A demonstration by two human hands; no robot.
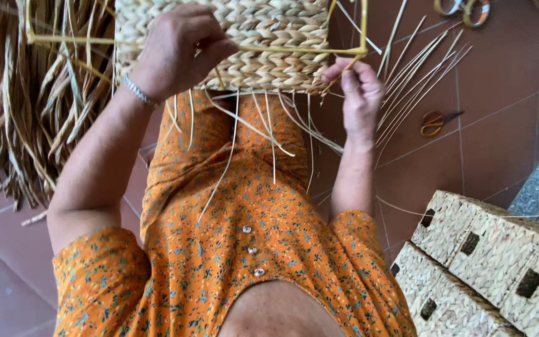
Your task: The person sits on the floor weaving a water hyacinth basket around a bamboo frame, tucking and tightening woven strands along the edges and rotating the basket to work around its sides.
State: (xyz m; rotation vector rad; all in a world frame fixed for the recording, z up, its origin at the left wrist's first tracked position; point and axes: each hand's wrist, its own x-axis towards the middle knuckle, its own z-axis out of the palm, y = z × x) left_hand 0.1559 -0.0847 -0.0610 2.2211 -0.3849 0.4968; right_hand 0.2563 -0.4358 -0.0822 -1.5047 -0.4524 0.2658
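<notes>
Basket (263, 43) is gripped at its woven wall by left hand (179, 53), fingers curled shut. Strand (338, 78) at basket's lower corner is pinched by right hand (360, 93). Scissors (438, 122) lie on floor (494, 143).

Left hand (179, 53) grips a half-woven basket (263, 43); right hand (358, 93) pinches a straw strand at its corner.

Woven basket (263, 43) cut off by top edge; lower part behind left hand (176, 53). Dried fibre bundle (26, 106) cropped at left and top. Finished baskets (488, 262) cropped at right and bottom. Tape rolls (466, 9) half out of view.
</notes>
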